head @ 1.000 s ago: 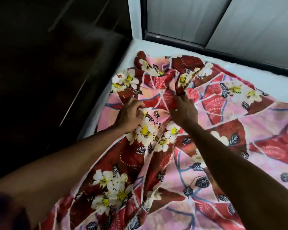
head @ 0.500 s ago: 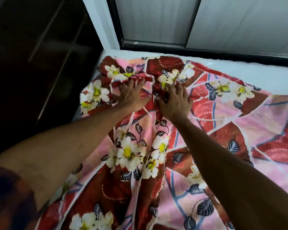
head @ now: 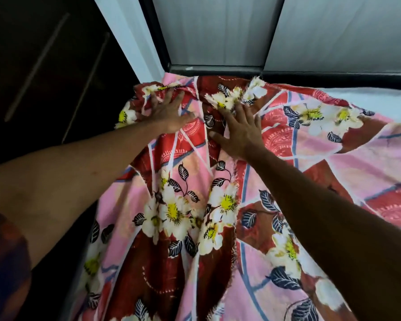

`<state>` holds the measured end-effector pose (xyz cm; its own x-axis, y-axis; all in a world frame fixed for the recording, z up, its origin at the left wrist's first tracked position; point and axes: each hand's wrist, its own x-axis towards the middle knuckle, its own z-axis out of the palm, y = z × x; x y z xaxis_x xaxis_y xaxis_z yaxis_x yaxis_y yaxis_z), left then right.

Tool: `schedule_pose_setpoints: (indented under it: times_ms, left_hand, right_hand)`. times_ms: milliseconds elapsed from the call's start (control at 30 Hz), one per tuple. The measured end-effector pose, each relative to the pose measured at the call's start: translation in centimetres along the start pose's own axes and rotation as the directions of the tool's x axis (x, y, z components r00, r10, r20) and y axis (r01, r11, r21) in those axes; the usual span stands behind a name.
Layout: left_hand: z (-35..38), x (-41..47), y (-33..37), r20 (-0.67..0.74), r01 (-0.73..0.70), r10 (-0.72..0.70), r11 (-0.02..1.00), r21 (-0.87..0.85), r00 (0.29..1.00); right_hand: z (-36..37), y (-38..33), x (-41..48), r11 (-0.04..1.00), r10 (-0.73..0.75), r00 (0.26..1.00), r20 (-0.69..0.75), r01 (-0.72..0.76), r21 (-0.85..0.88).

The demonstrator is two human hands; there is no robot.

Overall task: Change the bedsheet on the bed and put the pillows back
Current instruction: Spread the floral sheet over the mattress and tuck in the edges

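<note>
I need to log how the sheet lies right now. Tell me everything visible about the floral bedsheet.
The bedsheet is thin, woven-looking cloth, pink and dark red with white-and-yellow flowers, dark leaves and blue and white lines. It lies spread but creased over a white mattress, which is bare at the far right, and is bunched at the far left corner below the window. The left hand and right hand press flat on it near that corner.

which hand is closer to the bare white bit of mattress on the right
Right. The right hand presses flat on the bedsheet, left of the bare mattress; the left hand lies farther left, at the sheet's bunched corner.
</note>
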<state>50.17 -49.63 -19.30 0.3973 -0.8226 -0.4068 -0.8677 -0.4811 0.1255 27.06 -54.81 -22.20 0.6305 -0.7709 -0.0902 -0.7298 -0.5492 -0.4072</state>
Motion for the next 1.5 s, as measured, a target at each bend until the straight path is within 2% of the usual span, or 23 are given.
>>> schedule_pose_setpoints:
  times_ms: [200, 267, 400, 467, 533, 567, 633, 667, 767, 800, 933, 1000, 1067, 1133, 1200, 1233, 1267, 1300, 1333, 1400, 1500]
  left_hand:
    - [-0.3, 0.9, -0.2, 0.015, -0.024, 0.024, 0.999, 0.024, 1.0]
    - [-0.8, 0.6, -0.3, 0.043, -0.004, 0.005, 1.0, -0.022, 0.999]
    - [-0.6, 1.0, 0.4, 0.044, 0.059, -0.059, 0.998, -0.001, 0.997]
    - [-0.2, 0.4, 2.2, -0.114, 0.112, -0.104, 0.992, 0.063, 0.988]
    - [0.3, -1.6, 4.8, -0.343, 0.051, -0.007, 0.992, 0.12, 0.939]
    - [0.9, -2.9, 6.2, -0.368, -0.011, 0.04, 0.997, 0.081, 0.929]
    - [3.0, -4.4, 7.8, -0.249, -0.075, 0.052, 0.994, -0.084, 0.967]
    - [3.9, -4.6, 8.0, -0.164, -0.062, 0.04, 0.99, -0.13, 0.986]
    - [3.3, -3.3, 7.0, -0.033, -0.053, 0.052, 0.998, -0.035, 0.998]
    - [2.4, -2.9, 7.0, -0.008, -0.065, 0.065, 0.998, -0.013, 0.998]
    - [0.7, -2.0, 7.3, 0.097, -0.041, 0.044, 0.999, -0.028, 0.994]
    - [0.8, -1.3, 6.6, 0.129, -0.031, 0.035, 0.999, -0.038, 0.991]
    - [0.7, -0.9, 6.9, 0.121, -0.01, 0.013, 1.0, -0.026, 0.993]
    - [1.4, 0.1, 7.4, -0.012, 0.027, -0.026, 0.998, 0.052, 1.0]
    - [2.9, -0.2, 8.4, -0.176, 0.056, -0.034, 0.991, 0.12, 0.984]
    - [4.1, -1.3, 9.2, -0.228, 0.008, 0.02, 0.993, 0.12, 0.973]
    - [4.9, -3.2, 10.8, -0.298, -0.047, 0.074, 0.994, 0.097, 0.952]
    - [6.0, -5.3, 12.6, -0.381, -0.102, 0.111, 0.994, 0.045, 0.918]
    - [6.7, -8.0, 14.7, -0.44, -0.153, 0.129, 0.988, -0.019, 0.889]
    - [7.8, -13.4, 17.9, -0.505, -0.24, 0.163, 0.966, -0.09, 0.847]
    - [12.0, -21.4, 18.2, -0.503, -0.319, 0.208, 0.937, -0.144, 0.839]
  right_hand:
    - [-0.2, 0.3, 1.8, 0.998, 0.016, 0.995, 0.098, -0.022, 0.059]
    - [-0.4, 0.1, 2.2, 0.996, 0.013, 0.992, 0.122, -0.023, 0.087]
    - [-0.5, 0.3, 2.6, 0.991, 0.006, 0.992, 0.127, -0.023, 0.128]
    - [-0.5, 0.5, 2.9, 0.987, -0.004, 0.991, 0.131, -0.017, 0.159]
    - [-0.8, 0.8, 3.0, 0.977, -0.015, 0.99, 0.138, -0.015, 0.211]
    - [-0.9, 1.1, 2.9, 0.969, -0.021, 0.991, 0.131, -0.012, 0.247]
    - [-1.4, 1.1, 2.3, 0.929, -0.052, 0.996, 0.076, 0.02, 0.369]
    - [-1.6, 1.1, 1.8, 0.915, -0.059, 0.998, 0.0, 0.054, 0.4]
    - [-2.2, 0.4, -0.3, 0.962, -0.045, 0.969, -0.244, 0.108, 0.25]
    - [-2.6, 0.6, -1.1, 0.971, -0.065, 0.956, -0.285, 0.126, 0.202]
    - [-7.1, 4.8, -3.1, 0.986, -0.108, 0.948, -0.299, 0.14, 0.088]
    - [-10.4, 9.2, -4.1, 0.995, 0.023, 0.95, -0.312, 0.01, 0.103]
    - [-13.4, 15.4, -6.0, 0.979, 0.202, 0.91, -0.363, -0.186, 0.079]
    - [-16.1, 21.2, -8.6, 0.902, 0.427, 0.796, -0.429, -0.407, 0.142]
    - [-17.5, 25.5, -11.7, 0.791, 0.608, 0.645, -0.463, -0.546, 0.278]
    - [-17.6, 26.6, -13.2, 0.737, 0.672, 0.586, -0.453, -0.586, 0.336]
    - [-17.4, 26.7, -14.4, 0.706, 0.705, 0.549, -0.449, -0.604, 0.37]
    - [-16.6, 26.4, -15.4, 0.706, 0.704, 0.544, -0.456, -0.607, 0.366]
    - [-15.9, 24.9, -16.6, 0.721, 0.685, 0.563, -0.462, -0.613, 0.323]
    - [-13.1, 20.9, -19.0, 0.811, 0.565, 0.681, -0.466, -0.563, 0.161]
    - [-8.6, 12.3, -23.6, 0.972, 0.226, 0.884, -0.409, -0.235, 0.03]
